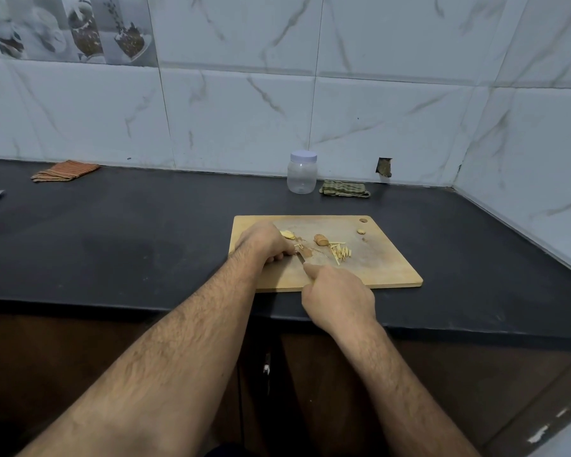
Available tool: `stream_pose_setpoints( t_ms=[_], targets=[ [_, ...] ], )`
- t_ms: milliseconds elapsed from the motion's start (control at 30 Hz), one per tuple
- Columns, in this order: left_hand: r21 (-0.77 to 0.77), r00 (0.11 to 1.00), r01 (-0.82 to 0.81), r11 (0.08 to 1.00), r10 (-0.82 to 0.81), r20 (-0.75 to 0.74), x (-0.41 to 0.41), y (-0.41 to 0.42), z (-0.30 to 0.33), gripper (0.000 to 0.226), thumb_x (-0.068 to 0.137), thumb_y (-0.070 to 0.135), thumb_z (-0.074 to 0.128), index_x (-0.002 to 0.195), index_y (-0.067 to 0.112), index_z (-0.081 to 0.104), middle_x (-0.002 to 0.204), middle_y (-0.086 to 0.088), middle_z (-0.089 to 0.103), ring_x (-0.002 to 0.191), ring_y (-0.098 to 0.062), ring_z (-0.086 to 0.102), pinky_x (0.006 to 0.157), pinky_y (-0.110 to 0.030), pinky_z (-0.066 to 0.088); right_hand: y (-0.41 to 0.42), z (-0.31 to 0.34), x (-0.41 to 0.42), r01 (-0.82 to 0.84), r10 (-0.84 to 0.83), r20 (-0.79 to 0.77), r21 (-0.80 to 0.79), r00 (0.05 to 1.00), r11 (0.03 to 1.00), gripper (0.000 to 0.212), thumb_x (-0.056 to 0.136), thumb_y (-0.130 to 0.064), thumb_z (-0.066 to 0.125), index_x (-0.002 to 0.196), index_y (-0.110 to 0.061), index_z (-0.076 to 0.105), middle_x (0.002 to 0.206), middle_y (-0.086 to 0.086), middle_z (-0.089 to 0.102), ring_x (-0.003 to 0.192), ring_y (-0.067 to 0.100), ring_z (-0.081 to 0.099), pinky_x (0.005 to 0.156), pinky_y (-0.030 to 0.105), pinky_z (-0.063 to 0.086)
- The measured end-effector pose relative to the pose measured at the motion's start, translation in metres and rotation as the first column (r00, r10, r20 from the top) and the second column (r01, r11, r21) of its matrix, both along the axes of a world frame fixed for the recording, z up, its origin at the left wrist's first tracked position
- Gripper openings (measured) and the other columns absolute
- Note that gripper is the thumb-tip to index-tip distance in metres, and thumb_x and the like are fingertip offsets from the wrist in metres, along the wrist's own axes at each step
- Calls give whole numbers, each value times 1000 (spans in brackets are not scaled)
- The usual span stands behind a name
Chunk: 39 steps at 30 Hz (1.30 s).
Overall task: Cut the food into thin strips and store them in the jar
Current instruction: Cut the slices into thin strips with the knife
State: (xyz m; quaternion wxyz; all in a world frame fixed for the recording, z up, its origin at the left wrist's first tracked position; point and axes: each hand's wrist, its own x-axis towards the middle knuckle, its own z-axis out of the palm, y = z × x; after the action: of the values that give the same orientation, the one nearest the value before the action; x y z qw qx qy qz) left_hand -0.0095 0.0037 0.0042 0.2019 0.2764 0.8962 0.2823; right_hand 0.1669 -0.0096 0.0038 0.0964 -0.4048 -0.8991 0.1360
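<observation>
Your right hand [338,296] grips the small knife [300,257], forefinger along it for control; your left hand [265,243] curls onto the pale ginger slices [287,234], steadying them on the wooden chopping board [386,258]; cut strips [342,251] lie just beside; the lidded clear plastic jar [302,173] waits behind.

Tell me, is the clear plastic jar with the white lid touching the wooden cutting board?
Apart. The head view shows the clear plastic jar with the white lid standing by the wall, with bare black counter between it and the wooden cutting board.

A cutting board [386,258] lies at frame centre on the counter [129,232]; behind it stand a jar [301,173] and, right of that, a folded cloth [343,189] (another cloth [65,171] lies far left).
</observation>
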Motion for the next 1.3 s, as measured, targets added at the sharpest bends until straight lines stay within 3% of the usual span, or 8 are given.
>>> stream_pose_setpoints(
  t_ms=[167, 433, 633, 800, 933, 1067, 1200, 1300],
  targets=[
    [67, 999, 36, 997, -35, -5, 0, -6, -2, 18, 80, 31, 77, 73, 16, 70, 66, 2, 63, 52, -13, 49, 56, -27, 43, 1, 1, 5, 7, -9, -34, -48, 999, 999, 52, 98, -25, 43, 148, -38, 41, 138, -3, 58, 120, 20, 55, 85, 32, 46],
    [278, 987, 7, 961, -52, 153, -9, -18, -11, 14, 81, 11, 71, 71, 16, 63, 61, 0, 66, 49, -12, 51, 62, -26, 47, 1, 7, 4, -12, 5, -79, -86, 997, 996, 51, 97, -23, 40, 148, -31, 42, 135, -1, 59, 116, 22, 56, 84, 35, 47],
    [315, 998, 8, 949, -25, 50, -4, -19, -18, 13, 81, 21, 67, 68, 21, 65, 61, 6, 68, 55, -10, 56, 73, -30, 54, 4, 10, 0, 4, -7, -40, -59, 999, 998, 52, 98, -25, 42, 148, -37, 41, 140, -5, 56, 121, 21, 54, 90, 36, 47],
    [331, 1000, 4, 944, 5, -25, 0, -22, -19, 12, 78, 23, 59, 68, 21, 67, 59, 9, 69, 54, -10, 58, 70, -29, 54, 8, 11, -14, 4, -6, -39, -59, 999, 998, 53, 95, -18, 41, 145, -35, 45, 137, -2, 57, 119, 24, 54, 84, 36, 45],
    [380, 999, -37, 924, 26, 33, 0, -23, -17, 20, 79, 26, 52, 75, 17, 69, 60, 7, 71, 52, -12, 60, 76, -30, 56, 5, 14, -34, -18, 16, -28, -50, 999, 999, 53, 92, -12, 40, 143, -29, 47, 130, 2, 61, 119, 26, 54, 76, 32, 39],
    [449, 996, -74, 891, 43, 79, -3, -24, -19, 29, 72, 30, 47, 76, 11, 69, 65, -1, 73, 56, -17, 64, 78, -40, 59, 1, 15, -49, -6, 6, 31, -6, 1000, 1000, 33, 98, -20, 42, 126, -20, 59, 124, 3, 64, 114, 24, 58, 72, 30, 38],
    [462, 995, -100, 881, 86, 50, 0, -25, -18, 26, 79, 29, 47, 73, 14, 68, 63, -1, 71, 50, -14, 59, 73, -36, 58, 0, 12, -42, 39, -39, 79, -6, 996, 999, 47, 97, -17, 44, 142, -27, 49, 137, -1, 57, 124, 20, 52, 75, 31, 38],
    [451, 993, -93, 888, 113, -18, 1, -26, -20, 30, 84, 29, 46, 76, 12, 69, 64, -1, 72, 52, -14, 59, 72, -34, 56, 1, 5, -27, 68, -68, 79, 1, 995, 998, 58, 93, -13, 46, 148, -32, 42, 136, -1, 57, 114, 23, 58, 71, 31, 41]
  ],
)
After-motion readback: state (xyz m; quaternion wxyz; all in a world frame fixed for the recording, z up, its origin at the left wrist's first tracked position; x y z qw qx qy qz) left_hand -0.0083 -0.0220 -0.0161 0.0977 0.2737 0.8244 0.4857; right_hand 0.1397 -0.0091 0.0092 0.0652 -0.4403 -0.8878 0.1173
